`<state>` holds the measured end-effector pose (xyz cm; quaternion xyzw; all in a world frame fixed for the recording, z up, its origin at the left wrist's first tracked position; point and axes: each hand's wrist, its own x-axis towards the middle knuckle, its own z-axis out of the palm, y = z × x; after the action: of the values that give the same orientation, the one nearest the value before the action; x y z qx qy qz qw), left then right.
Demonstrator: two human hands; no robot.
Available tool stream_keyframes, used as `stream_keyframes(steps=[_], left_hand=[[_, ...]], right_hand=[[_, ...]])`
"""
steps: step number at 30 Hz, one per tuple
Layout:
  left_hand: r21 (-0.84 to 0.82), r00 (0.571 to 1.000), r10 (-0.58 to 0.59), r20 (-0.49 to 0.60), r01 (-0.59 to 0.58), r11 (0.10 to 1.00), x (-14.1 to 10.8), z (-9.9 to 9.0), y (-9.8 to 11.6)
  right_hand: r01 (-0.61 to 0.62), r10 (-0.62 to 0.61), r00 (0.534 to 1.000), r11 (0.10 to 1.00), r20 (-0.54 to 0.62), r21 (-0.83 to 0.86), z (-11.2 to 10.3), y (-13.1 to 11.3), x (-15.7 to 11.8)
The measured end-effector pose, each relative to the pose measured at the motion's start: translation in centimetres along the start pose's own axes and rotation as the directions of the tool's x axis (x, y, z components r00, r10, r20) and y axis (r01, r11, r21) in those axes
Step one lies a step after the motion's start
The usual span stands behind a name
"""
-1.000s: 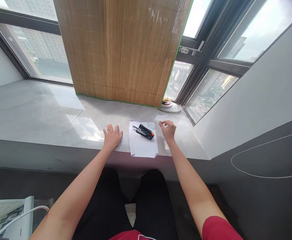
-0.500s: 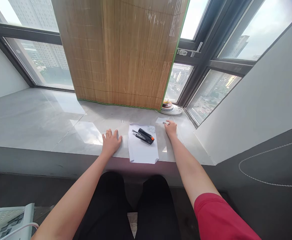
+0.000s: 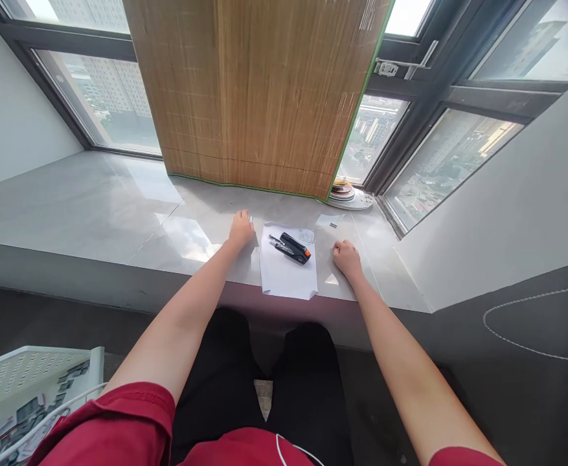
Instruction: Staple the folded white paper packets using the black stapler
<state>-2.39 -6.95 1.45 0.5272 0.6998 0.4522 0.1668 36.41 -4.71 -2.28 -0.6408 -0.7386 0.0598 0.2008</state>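
White paper (image 3: 288, 278) lies on the grey ledge, with a black stapler (image 3: 291, 248) with an orange end on top of it. The stapler's jaws are spread apart. My left hand (image 3: 241, 230) is closed at the fingertips on a small metal strip (image 3: 251, 219), left of the paper; the strip is partly hidden. To the right of the paper my right hand (image 3: 347, 259) rests on the ledge with its fingers curled in and nothing visible in them. Beyond it lies another small dark metal strip (image 3: 333, 225), touching nothing else.
A bamboo blind (image 3: 264, 97) hangs down to the back of the ledge (image 3: 84, 213). Stacked plates (image 3: 349, 196) stand at the back right beside the window. At the lower left is a white perforated basket (image 3: 31, 359) with assorted items; a looped cord hangs at the right.
My left hand has moved forward and right and closed at the small strip. My right hand has let go of the other strip and drawn back toward me. The view has shifted.
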Motion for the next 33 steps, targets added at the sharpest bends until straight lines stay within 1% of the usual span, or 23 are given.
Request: stream_keyframes(steps=[2,4,5,9,11,14,16,18,20,22,23,25,26,28,29,30,31,32,33], left_hand=[[0.034,0.996,0.057,0.075,-0.06,0.998,0.4,0.6,-0.1],[0.108,0.989,0.083,0.124,-0.096,0.99,-0.3,0.9,-0.4],[0.143,0.988,0.089,0.128,-0.107,0.984,-0.8,1.0,-0.6],[0.217,0.989,0.102,0.11,-0.124,0.968,-3.8,0.7,-1.2],[0.189,0.991,0.103,0.079,-0.117,0.975,-5.3,0.4,-1.3],[0.101,0.995,0.104,-0.003,-0.103,0.99,-7.0,-0.2,-1.2],[0.08,0.991,0.137,-0.011,-0.135,0.988,-7.6,-0.5,-1.1],[0.079,0.982,0.186,0.037,-0.189,0.979,-7.9,-0.7,-1.0],[0.107,0.973,0.203,0.111,-0.215,0.971,-7.9,-0.8,-0.9],[0.204,0.969,0.186,0.161,-0.217,0.955,-7.9,-0.7,-1.0],[0.276,0.97,0.176,0.168,-0.218,0.936,-7.9,-0.7,-1.0],[0.413,0.971,0.187,0.152,-0.234,0.88,-7.9,-0.6,-1.1],[0.46,0.967,0.21,0.143,-0.253,0.851,-7.9,-0.5,-1.2],[0.496,0.957,0.255,0.136,-0.289,0.819,-8.0,-0.4,-1.3],[0.486,0.954,0.267,0.134,-0.298,0.821,-8.1,-0.4,-1.3],[0.464,0.954,0.273,0.127,-0.3,0.834,-8.1,-0.4,-1.4],[0.433,0.954,0.277,0.112,-0.297,0.851,-8.2,-0.4,-1.5],[0.397,0.954,0.286,0.09,-0.298,0.868,-8.3,-0.4,-1.5],[0.36,0.95,0.306,0.062,-0.307,0.881,-8.4,-0.5,-1.6]], right_hand=[[0.0,0.0,1.0,1.0,0.012,0.008,-0.1,-0.1,0.3],[-0.005,0.005,1.0,1.0,0.018,0.028,-0.1,0.0,0.4],[-0.008,0.007,1.0,0.999,0.013,0.035,-0.1,0.0,0.4],[-0.004,0.005,1.0,1.0,-0.009,0.008,-0.2,-0.2,0.2],[0.002,-0.002,1.0,0.999,-0.007,-0.033,-0.2,-0.5,-0.1],[0.02,-0.021,1.0,0.994,-0.013,-0.105,-0.2,-1.1,-0.5],[0.032,-0.034,0.999,0.99,-0.014,-0.14,-0.2,-1.5,-0.8],[0.036,-0.038,0.999,0.988,-0.013,-0.153,-0.2,-1.7,-1.1],[0.031,-0.033,0.999,0.989,-0.012,-0.148,-0.2,-1.8,-1.3],[0.024,-0.026,1.0,0.991,-0.016,-0.131,-0.3,-1.7,-1.3],[0.022,-0.024,1.0,0.993,-0.02,-0.116,-0.3,-1.5,-1.2],[0.002,-0.003,1.0,0.999,-0.022,-0.046,-0.5,-1.3,-0.9],[-0.031,0.031,0.999,0.999,-0.023,0.022,-0.6,-1.4,-0.7],[-0.12,0.132,0.991,0.964,-0.032,0.238,-0.8,-2.3,-0.5],[-0.13,0.156,0.987,0.92,-0.041,0.369,-0.8,-3.1,-0.5],[-0.096,0.139,0.989,0.866,-0.051,0.491,-0.7,-4.2,-0.7],[-0.024,0.074,0.995,0.81,-0.062,0.586,-0.4,-5.4,-1.0],[0.07,-0.028,0.997,0.757,-0.076,0.649,0.0,-6.8,-1.5],[0.165,-0.144,0.986,0.716,-0.087,0.678,0.4,-8.0,-2.1]])
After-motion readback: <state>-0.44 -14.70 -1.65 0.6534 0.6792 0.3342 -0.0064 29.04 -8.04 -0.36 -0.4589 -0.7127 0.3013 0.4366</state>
